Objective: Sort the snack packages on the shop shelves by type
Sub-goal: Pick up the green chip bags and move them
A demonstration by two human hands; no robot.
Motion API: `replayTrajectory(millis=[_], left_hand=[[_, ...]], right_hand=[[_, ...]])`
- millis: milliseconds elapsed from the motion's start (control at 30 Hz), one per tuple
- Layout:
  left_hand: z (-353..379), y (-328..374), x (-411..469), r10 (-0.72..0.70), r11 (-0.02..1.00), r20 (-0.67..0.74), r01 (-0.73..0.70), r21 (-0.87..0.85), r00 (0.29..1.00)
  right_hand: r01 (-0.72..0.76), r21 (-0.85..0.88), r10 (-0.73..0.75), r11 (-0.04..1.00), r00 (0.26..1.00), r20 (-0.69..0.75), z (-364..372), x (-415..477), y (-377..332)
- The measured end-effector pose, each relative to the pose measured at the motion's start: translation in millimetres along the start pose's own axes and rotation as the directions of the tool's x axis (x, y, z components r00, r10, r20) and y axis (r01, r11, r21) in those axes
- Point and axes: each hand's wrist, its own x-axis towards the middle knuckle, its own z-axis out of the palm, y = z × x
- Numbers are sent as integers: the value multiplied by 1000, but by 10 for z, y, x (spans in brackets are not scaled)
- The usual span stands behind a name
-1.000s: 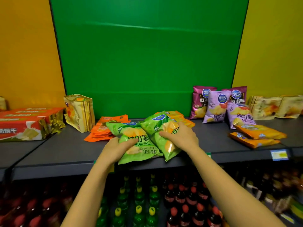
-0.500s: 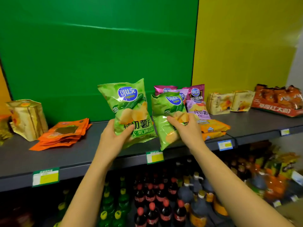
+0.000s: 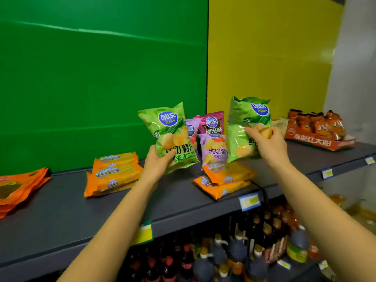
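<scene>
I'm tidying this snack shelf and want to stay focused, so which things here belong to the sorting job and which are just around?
In the job: green chip bag in the left hand, second green chip bag in the right hand, purple chip bags, orange cracker packs, flat orange pouches.

Just around: bottles underneath, price labels.

A shop aisle, grey metal shelf with price labels clipped along its front edge, orange biscuit packets and purple crisp bags grouped on top, red display carton at the right, rows of bottles stocked below, green back panel beside yellow back panel
</scene>
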Motion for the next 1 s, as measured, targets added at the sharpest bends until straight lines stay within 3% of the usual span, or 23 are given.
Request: replayTrajectory(millis=[233,400,667,800,1000], left_hand=[[385,-331,448,-41,999,84,41,-3,996],[394,-703,573,-53,994,64,47,96,996],[539,-598,510,-153,972,1,151,182,988],[630,-561,470,-40,945,-152,87,317,988],[632,-443,308,89,861,-234,44,506,968]], right_hand=[[-26,-100,22,995,999,-50,-89,794,416],[-105,-177,111,979,994,24,104,1094,840],[-123,-249,165,961,974,157,427,1366,1271],[-19,-292,96,956,964,249,465,1420,1401],[90,-285,13,954,939,342,405,1491,1485]])
